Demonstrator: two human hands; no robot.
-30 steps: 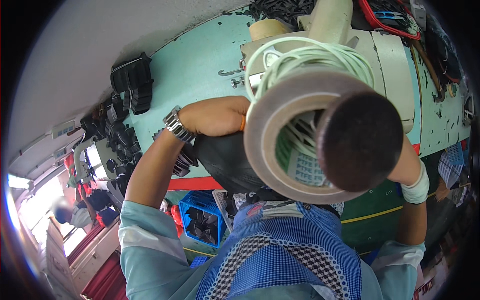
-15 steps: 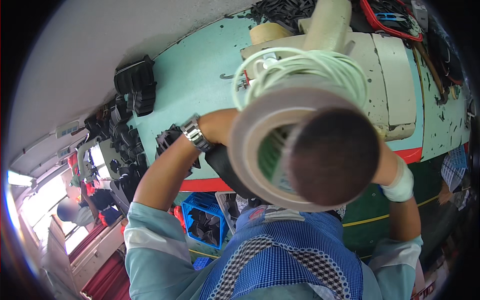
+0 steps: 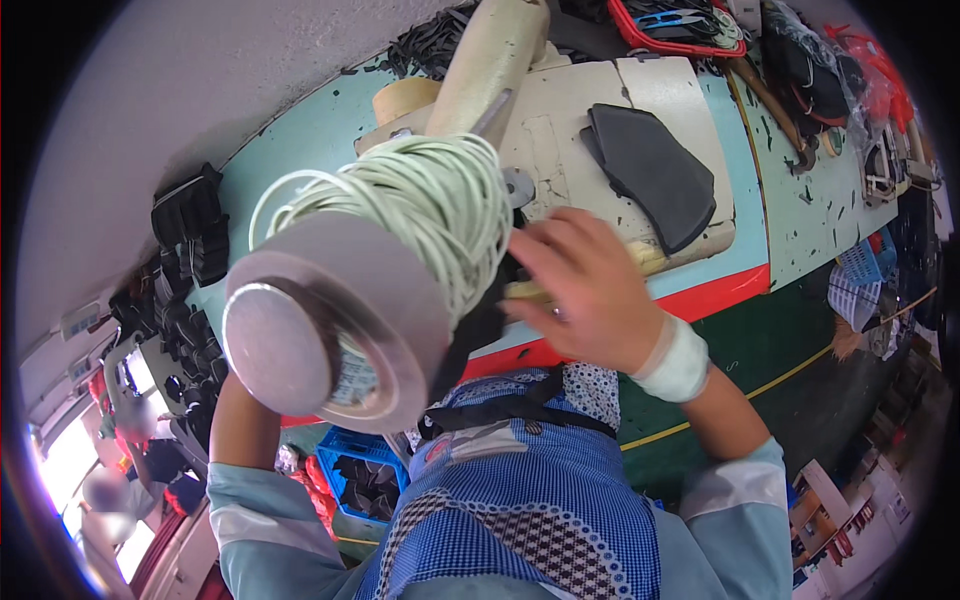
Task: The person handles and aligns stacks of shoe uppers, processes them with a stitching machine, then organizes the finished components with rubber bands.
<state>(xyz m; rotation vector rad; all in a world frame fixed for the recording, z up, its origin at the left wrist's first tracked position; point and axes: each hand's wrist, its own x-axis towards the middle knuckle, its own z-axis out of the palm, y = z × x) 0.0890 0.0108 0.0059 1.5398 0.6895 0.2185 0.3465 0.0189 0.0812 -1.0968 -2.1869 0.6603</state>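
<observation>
My right hand (image 3: 595, 290), white wrap at its wrist, reaches over the front edge of a cream sewing machine (image 3: 560, 120). Its fingers are apart and slightly blurred; nothing shows held in them. Left of it a black piece (image 3: 478, 335) hangs at the table edge, partly covered. A big spool of pale green cord (image 3: 430, 200) with a grey round flange and metal cap stands close to the camera. My left hand is hidden behind this spool; only the forearm (image 3: 245, 415) shows. Dark grey cut panels (image 3: 655, 170) lie stacked on the machine bed.
Black pieces are piled at the table's left (image 3: 187, 215). A red basket (image 3: 680, 40) with blue-handled snips sits at the back right, near a hammer (image 3: 775, 110). A blue crate (image 3: 340, 445) of dark pieces stands below the table. Other people are at the far left.
The view has shifted, so the spool appears farther left. My right hand, hidden behind the spool before, now shows; my left hand and watch are now covered. The grey panels have come into sight.
</observation>
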